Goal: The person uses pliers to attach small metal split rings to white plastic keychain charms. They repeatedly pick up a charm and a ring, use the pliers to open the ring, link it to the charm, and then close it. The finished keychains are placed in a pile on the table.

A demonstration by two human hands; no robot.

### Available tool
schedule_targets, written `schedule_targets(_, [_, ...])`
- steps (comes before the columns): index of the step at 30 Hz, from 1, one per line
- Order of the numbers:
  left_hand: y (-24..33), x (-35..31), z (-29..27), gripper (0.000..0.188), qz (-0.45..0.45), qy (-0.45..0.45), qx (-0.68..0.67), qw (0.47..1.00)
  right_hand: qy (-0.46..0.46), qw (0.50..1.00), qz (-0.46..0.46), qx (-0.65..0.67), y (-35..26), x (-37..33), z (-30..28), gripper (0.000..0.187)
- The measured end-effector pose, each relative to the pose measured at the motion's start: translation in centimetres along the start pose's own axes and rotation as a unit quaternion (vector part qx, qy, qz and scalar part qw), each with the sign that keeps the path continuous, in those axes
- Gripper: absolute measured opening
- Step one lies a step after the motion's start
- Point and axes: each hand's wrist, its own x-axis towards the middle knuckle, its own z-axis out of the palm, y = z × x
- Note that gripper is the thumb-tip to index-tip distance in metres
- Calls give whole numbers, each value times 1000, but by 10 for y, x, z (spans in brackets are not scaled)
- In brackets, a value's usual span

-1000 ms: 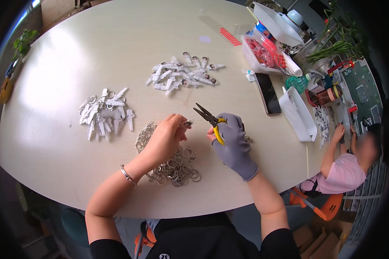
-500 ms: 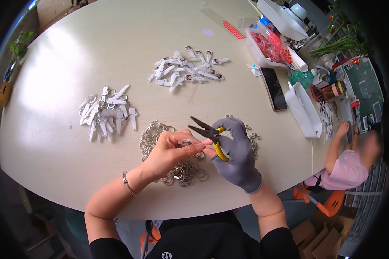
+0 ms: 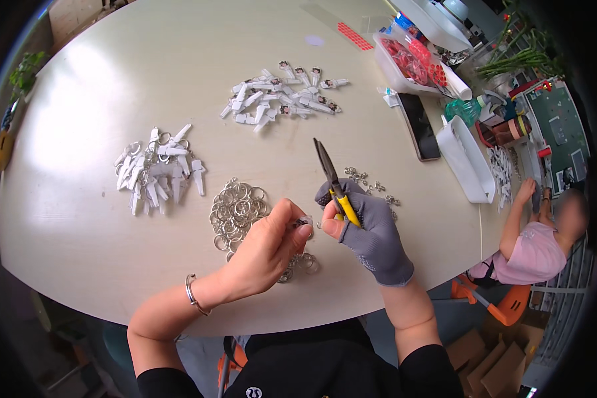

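My bare left hand (image 3: 268,249) pinches a small clear-and-white piece (image 3: 304,221) between thumb and forefinger, most of it hidden by the fingers. My right hand (image 3: 371,229), in a grey glove that leaves the fingertips bare, grips pliers (image 3: 336,179) with yellow handles. Their dark jaws point away from me, nearly together. A tiny shiny bit (image 3: 319,225) shows beside the right thumb; what it is I cannot make out. Metal split rings (image 3: 237,211) lie heaped beneath and beyond the left hand. Small metal connectors (image 3: 371,182) are scattered just beyond the right hand.
White clip-shaped pieces with rings (image 3: 159,172) lie heaped at left, and white clips with small pictures (image 3: 278,99) farther back. To the right are a phone (image 3: 418,126), a white tray (image 3: 467,162) and a tub of red items (image 3: 404,63). Another person (image 3: 534,249) sits at far right.
The pliers have swung from pointing left to pointing away from me, and their jaws have come nearly together. My hands are slightly apart now, the right glove turned with its back toward me.
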Motion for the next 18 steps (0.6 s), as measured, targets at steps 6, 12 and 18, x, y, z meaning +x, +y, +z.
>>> schedule_targets(6, [1,-3,4,16,32,22,102,994,-1,998,57,23,-6,2,5,11])
schedule_targets(12, [-6,-2,3,14,149,66,194,967,-57,988,120,80,2,6,-2,8])
schedule_targets(18, [-3,7,-8,13,267,111,298,910,39,988,84,124,7,1,19,10])
